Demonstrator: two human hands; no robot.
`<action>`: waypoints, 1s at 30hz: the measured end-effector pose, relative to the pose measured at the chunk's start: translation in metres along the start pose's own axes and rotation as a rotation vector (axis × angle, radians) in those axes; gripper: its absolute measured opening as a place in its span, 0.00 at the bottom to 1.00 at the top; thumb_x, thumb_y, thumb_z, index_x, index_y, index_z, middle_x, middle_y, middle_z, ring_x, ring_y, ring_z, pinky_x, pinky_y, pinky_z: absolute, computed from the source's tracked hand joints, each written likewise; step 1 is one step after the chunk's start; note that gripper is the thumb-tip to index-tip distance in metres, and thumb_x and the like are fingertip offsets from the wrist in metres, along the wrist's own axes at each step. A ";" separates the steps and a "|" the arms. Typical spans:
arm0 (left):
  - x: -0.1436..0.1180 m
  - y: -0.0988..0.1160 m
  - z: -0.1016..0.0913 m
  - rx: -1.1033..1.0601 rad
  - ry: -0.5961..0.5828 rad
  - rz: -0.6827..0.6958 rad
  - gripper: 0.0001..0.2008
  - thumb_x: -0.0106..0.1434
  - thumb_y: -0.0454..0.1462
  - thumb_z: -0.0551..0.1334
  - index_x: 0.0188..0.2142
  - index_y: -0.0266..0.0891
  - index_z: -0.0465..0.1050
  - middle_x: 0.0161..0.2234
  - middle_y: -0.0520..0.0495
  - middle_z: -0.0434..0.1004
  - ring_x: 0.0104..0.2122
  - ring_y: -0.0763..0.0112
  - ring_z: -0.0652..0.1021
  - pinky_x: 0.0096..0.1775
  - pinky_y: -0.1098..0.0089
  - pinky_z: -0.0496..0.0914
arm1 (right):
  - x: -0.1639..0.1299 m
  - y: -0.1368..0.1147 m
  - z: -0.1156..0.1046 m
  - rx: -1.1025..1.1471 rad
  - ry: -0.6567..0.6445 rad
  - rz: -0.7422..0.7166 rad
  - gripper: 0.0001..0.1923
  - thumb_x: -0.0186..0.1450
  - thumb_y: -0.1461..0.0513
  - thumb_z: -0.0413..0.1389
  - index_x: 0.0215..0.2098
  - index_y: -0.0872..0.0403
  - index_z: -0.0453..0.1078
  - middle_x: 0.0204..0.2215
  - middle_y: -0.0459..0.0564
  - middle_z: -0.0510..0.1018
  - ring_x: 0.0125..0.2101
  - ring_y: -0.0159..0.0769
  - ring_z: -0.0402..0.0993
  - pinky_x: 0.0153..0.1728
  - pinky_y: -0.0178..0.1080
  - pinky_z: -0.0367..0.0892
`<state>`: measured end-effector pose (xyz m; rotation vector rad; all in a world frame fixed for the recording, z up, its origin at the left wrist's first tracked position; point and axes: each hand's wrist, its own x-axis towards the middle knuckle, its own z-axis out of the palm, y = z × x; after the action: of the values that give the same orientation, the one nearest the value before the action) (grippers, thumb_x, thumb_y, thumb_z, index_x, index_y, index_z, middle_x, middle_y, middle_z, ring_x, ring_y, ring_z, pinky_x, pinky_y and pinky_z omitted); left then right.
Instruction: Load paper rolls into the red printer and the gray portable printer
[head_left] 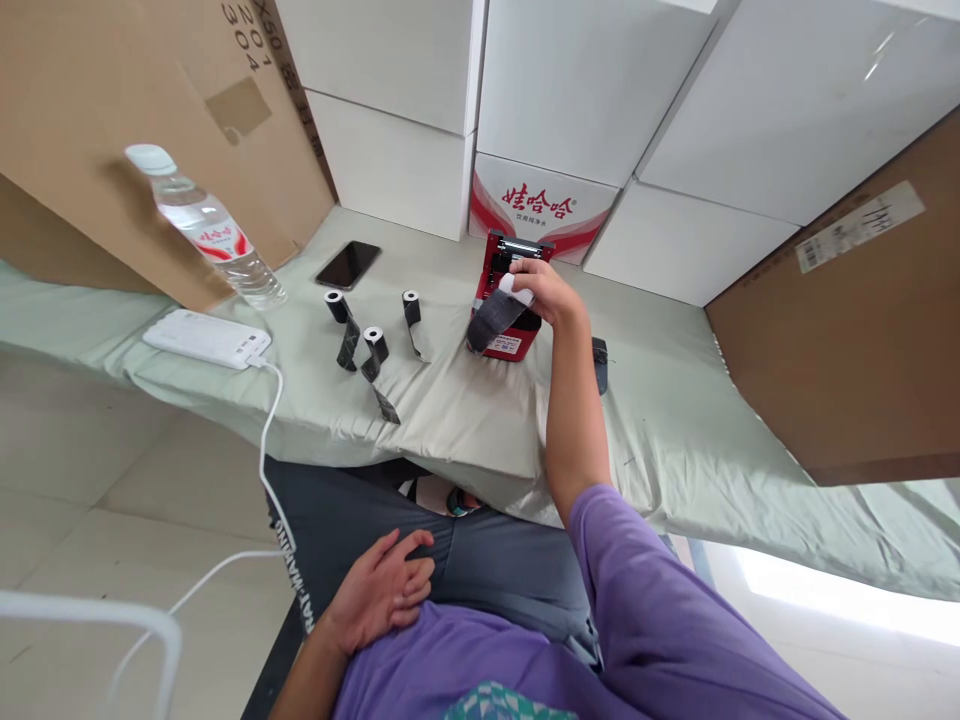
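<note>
My right hand (546, 292) is closed on a small paper roll (517, 288), white at its end, with a loose dark strip (495, 318) trailing down to the left. It is over a red portable printer (512, 346) whose lid stands raised, with a dark compartment inside; whether the roll touches the printer, I cannot tell. My left hand (386, 588) rests on my lap, fingers loosely bent and apart, holding nothing. Left of the printer are three more dark paper rolls with white ends: one roll (337, 305), another (377, 345) and a third (412, 308), their strips partly unwound.
A black phone (349, 265), a water bottle (217, 240) and a white power bank (208, 338) with a cable lie to the left. Behind my right forearm, a dark object (600, 365) is partly hidden. White boxes (551, 90) and cardboard cartons (862, 300) border the cloth-covered surface (675, 440).
</note>
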<state>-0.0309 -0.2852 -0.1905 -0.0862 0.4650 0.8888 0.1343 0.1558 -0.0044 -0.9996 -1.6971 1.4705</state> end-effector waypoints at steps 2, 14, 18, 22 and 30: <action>0.000 0.001 0.000 -0.010 -0.001 0.000 0.18 0.69 0.51 0.68 0.47 0.40 0.79 0.25 0.52 0.65 0.21 0.79 0.60 0.22 0.79 0.54 | 0.001 0.001 -0.001 -0.066 0.021 -0.021 0.18 0.48 0.62 0.63 0.38 0.49 0.69 0.30 0.46 0.74 0.31 0.39 0.71 0.31 0.41 0.71; 0.000 -0.001 0.000 -0.026 -0.041 0.011 0.18 0.70 0.51 0.68 0.46 0.40 0.79 0.24 0.52 0.65 0.20 0.79 0.59 0.23 0.78 0.52 | 0.008 0.010 0.004 -0.634 0.091 -0.219 0.23 0.56 0.71 0.59 0.50 0.53 0.77 0.54 0.58 0.82 0.60 0.58 0.75 0.65 0.57 0.67; 0.000 -0.002 -0.002 -0.015 -0.054 0.013 0.19 0.69 0.52 0.68 0.46 0.40 0.79 0.24 0.52 0.66 0.20 0.79 0.58 0.23 0.78 0.51 | 0.008 0.013 0.011 -0.789 0.122 -0.189 0.28 0.55 0.74 0.55 0.52 0.53 0.78 0.56 0.57 0.83 0.62 0.57 0.75 0.68 0.59 0.64; 0.001 -0.003 -0.003 -0.011 -0.051 0.014 0.19 0.68 0.52 0.70 0.46 0.40 0.80 0.24 0.52 0.66 0.20 0.79 0.58 0.23 0.78 0.52 | 0.009 0.011 0.013 -0.871 0.088 -0.133 0.29 0.56 0.76 0.52 0.52 0.58 0.77 0.56 0.59 0.82 0.57 0.51 0.78 0.61 0.49 0.72; 0.001 -0.002 -0.005 -0.022 -0.049 0.014 0.19 0.67 0.52 0.70 0.46 0.40 0.80 0.24 0.52 0.67 0.20 0.80 0.59 0.22 0.78 0.53 | 0.004 -0.001 0.013 -0.880 0.018 -0.008 0.11 0.69 0.66 0.55 0.45 0.56 0.79 0.46 0.57 0.86 0.45 0.46 0.81 0.52 0.45 0.74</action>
<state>-0.0306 -0.2869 -0.1955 -0.0808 0.4106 0.9080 0.1210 0.1524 -0.0050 -1.4141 -2.3793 0.6570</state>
